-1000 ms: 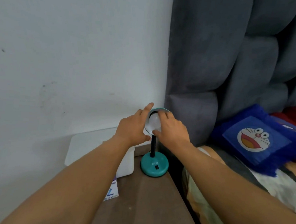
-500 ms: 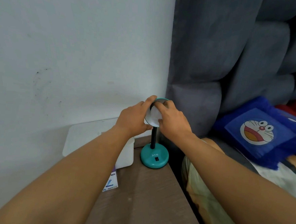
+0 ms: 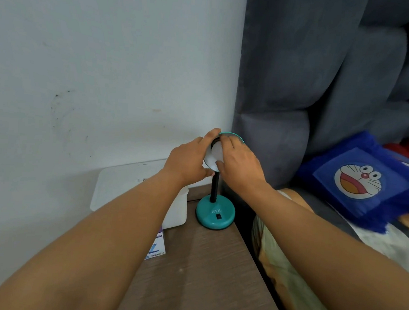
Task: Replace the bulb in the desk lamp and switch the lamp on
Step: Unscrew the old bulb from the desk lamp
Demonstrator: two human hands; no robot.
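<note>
A small teal desk lamp stands at the back of a brown bedside table (image 3: 202,275), with a round base (image 3: 215,215) marked ATN, a black switch on the base and a black neck. Its teal shade (image 3: 233,136) faces me, with a white bulb (image 3: 215,156) inside it. My left hand (image 3: 187,162) holds the shade's left rim, thumb under it. My right hand (image 3: 240,167) has its fingers closed around the bulb from the right. The lamp is unlit.
A white plastic box (image 3: 133,188) stands left of the lamp against the white wall, with a small printed carton (image 3: 157,247) in front of it. A grey padded headboard (image 3: 300,89) and a bed with a blue cartoon pillow (image 3: 359,182) lie to the right.
The view has shifted slightly. My right hand's fingers have moved round on the bulb, and both hands stay on the lamp head.
</note>
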